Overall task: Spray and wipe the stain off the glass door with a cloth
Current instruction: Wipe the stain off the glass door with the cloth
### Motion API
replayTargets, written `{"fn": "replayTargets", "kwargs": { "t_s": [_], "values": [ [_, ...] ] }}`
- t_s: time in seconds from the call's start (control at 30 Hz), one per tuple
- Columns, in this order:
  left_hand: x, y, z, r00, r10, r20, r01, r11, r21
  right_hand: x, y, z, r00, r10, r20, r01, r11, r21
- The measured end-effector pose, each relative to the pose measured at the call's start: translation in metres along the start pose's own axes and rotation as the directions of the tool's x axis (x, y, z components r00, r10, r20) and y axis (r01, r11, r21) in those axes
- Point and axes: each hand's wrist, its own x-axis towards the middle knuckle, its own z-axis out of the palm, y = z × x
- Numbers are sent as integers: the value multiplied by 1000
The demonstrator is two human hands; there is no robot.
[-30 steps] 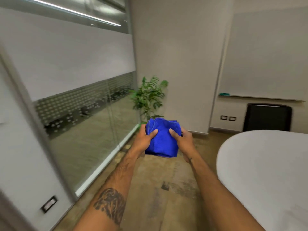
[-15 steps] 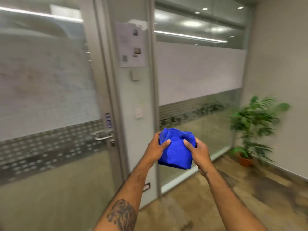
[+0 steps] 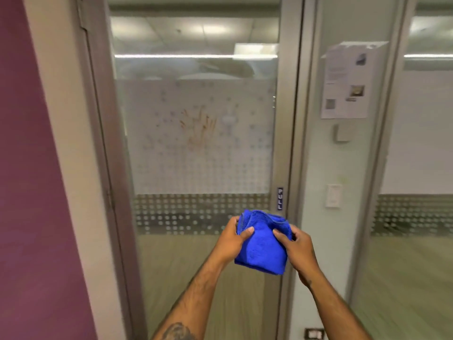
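Observation:
A folded blue cloth point(image 3: 263, 246) is held between my two hands at waist height in front of the glass door point(image 3: 196, 278). My left hand point(image 3: 230, 239) grips its left edge and my right hand point(image 3: 297, 247) grips its right edge. An orange-brown smeared stain point(image 3: 199, 128) marks the frosted band of the door, above and left of the cloth. Droplets speckle the frosted glass around the stain. No spray bottle is in view.
A purple wall point(image 3: 31, 192) stands at the left beside the grey door frame point(image 3: 105, 168). Right of the door, a narrow panel carries a paper notice point(image 3: 348, 79), a small sensor box point(image 3: 341, 133) and a light switch point(image 3: 333, 195). A glass partition point(image 3: 416, 168) continues to the right.
The view has swung left from the table and plant to face the glass door. Both hands have kept hold of the blue cloth throughout.

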Motion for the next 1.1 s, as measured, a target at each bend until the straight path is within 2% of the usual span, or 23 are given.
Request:
{"fn": "replayTargets", "kwargs": {
  "t_s": [0.27, 0.63, 0.9, 1.1],
  "values": [
    [51, -16, -64, 979, -6, -202, 7, 1000, 5, 97, 31, 74, 984, 5, 179, -4, 1000, -8],
    [103, -52, -143, 940, -31, -339, 33, 999, -1, 155, 59, 165, 943, 14, 331, 0, 999, -41],
    [170, -81, -234, 951, 14, -308, 17, 995, 99, 202, 75, 253, 967, -3, 254, 42, 988, -146],
    [237, -89, -303, 967, 65, -247, -2, 969, 246, 244, 76, 317, 997, 2, 78, 15, 975, -222]
  ]
}}
